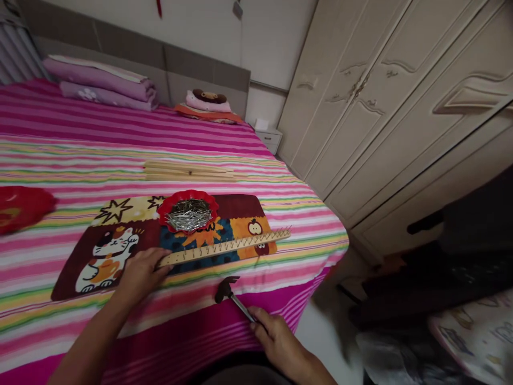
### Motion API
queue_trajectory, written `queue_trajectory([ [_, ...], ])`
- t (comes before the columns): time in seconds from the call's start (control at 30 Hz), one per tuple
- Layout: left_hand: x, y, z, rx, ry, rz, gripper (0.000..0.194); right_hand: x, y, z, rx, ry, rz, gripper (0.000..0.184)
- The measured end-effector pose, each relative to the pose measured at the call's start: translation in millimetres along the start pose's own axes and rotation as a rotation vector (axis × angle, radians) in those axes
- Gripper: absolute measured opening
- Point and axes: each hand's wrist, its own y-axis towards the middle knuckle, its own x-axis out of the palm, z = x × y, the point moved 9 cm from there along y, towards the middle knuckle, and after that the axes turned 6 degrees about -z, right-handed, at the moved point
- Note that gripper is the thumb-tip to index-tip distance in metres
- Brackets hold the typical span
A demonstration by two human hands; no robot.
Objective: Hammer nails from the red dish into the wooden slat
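A narrow wooden strip with a row of nails standing up along it lies across a patterned mat. My left hand grips the strip's left end, fingers closed over it. My right hand is wrapped around the handle of a claw hammer. The hammer's dark head is in front of the mat, below the strip and apart from it. Behind the strip, a red scalloped bowl full of loose nails sits on the mat.
More wooden strips lie on the striped bedspread beyond the mat. A red plastic item is at the far left. Folded bedding rests near the headboard. Wardrobe doors stand to the right, past the bed's edge.
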Motion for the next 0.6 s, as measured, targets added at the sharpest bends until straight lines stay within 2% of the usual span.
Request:
queue_trajectory([
  [0.17, 8.4, 10, 31, -0.041, -0.012, 0.007, 0.030, -6, 5, 5, -0.034, -0.031, 0.004, 0.031],
  [0.27, 9.2, 13, 37, -0.041, -0.050, 0.019, 0.033, -18, 11, 8, -0.071, -0.073, 0.013, 0.037],
  [0.33, 0.0, 11, 33, -0.016, -0.111, 0.073, 0.035, -26, 14, 15, -0.068, -0.102, 0.010, 0.040],
  [0.5, -45.1, 19, 18, -0.041, -0.149, 0.263, 0.027, -31, 17, 36, -0.027, -0.109, -0.008, 0.043],
  [0.6, -53.9, 46, 26, -0.071, -0.033, 0.214, 0.026, -29, 18, 43, -0.007, -0.121, 0.012, 0.044],
])
